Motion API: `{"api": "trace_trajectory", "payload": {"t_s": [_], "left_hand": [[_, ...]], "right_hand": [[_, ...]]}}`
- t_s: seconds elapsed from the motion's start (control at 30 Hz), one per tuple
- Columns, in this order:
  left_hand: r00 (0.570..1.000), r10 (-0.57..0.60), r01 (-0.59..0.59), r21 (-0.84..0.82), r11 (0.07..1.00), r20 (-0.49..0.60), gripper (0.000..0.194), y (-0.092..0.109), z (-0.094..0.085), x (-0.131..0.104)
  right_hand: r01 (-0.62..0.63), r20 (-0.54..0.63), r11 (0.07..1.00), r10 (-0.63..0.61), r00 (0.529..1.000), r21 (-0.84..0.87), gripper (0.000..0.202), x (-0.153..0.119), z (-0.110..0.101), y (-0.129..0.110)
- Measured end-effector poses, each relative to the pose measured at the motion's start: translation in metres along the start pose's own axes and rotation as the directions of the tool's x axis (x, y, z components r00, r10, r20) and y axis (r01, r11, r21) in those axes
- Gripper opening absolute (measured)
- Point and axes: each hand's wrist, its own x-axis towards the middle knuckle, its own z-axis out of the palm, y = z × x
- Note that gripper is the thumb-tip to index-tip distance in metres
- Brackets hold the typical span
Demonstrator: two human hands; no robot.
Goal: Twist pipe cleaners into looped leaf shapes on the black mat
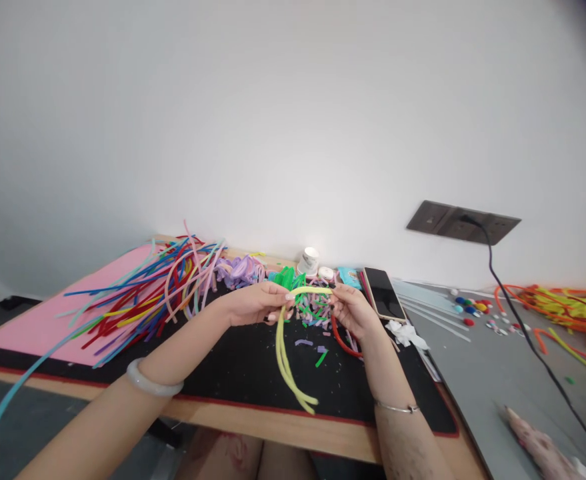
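Yellow fuzzy stems (283, 360) are held up over the black mat (253, 373). My left hand (260, 303) pinches them near a bend, and several long ends hang down below it. One stretch of yellow runs across to my right hand (349, 308), whose fingers are closed on its end. Behind the hands lie a green bundle (285, 277) and a pile of short green and purple pieces (313, 310), partly hidden by the fingers. A red stem (343, 340) curves beneath my right hand.
Mixed coloured stems (143, 300) cover pink sheets (33, 327) at left. A paper cup (309, 260) stands at the back, with a phone (385, 293) right of it. Pompoms (473, 307), orange and yellow stems (567, 310) and a black cable (517, 313) occupy the right.
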Motion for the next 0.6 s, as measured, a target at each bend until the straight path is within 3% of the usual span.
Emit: {"api": "trace_trajectory", "payload": {"t_s": [0.1, 0.17, 0.23, 0.3, 0.37, 0.43, 0.5, 0.6], "left_hand": [[0.998, -0.033, 0.03, -0.05, 0.998, -0.047, 0.029, -0.012, -0.013, 0.0], [0.995, -0.058, 0.054, -0.058, 0.997, -0.075, 0.03, -0.018, -0.017, 0.0], [0.992, -0.082, 0.077, -0.054, 0.996, -0.099, 0.031, -0.023, -0.019, 0.0], [0.989, -0.103, 0.098, -0.049, 0.994, -0.106, 0.03, -0.025, -0.019, 0.0], [0.989, -0.118, 0.115, -0.045, 0.992, -0.091, 0.029, -0.026, -0.02, 0.001], [0.989, -0.131, 0.129, -0.037, 0.991, -0.065, 0.029, -0.025, -0.022, 0.001], [0.989, -0.142, 0.142, -0.024, 0.99, -0.043, 0.029, -0.024, -0.023, 0.001], [0.986, -0.168, 0.168, -0.003, 0.986, -0.012, 0.029, -0.022, -0.023, 0.003]], "right_hand": [[-0.051, 0.021, 0.975, 0.057, 0.998, -0.218, 0.023, -0.002, 0.003, 0.001], [0.105, -0.007, 0.873, -0.124, 0.992, -0.476, 0.018, -0.003, 0.009, -0.001], [0.309, 0.027, 0.648, -0.406, 0.913, -0.696, 0.014, -0.007, 0.017, -0.005], [0.437, 0.159, 0.397, -0.567, 0.808, -0.807, 0.02, -0.011, 0.026, -0.009], [0.49, 0.295, 0.207, -0.584, 0.757, -0.847, 0.029, -0.016, 0.033, -0.012], [0.477, 0.357, 0.075, -0.566, 0.743, -0.875, 0.037, -0.019, 0.038, -0.012], [0.436, 0.362, -0.001, -0.561, 0.745, -0.9, 0.041, -0.021, 0.042, -0.009], [0.451, 0.396, -0.025, -0.521, 0.756, -0.892, 0.037, -0.021, 0.045, -0.005]]}}
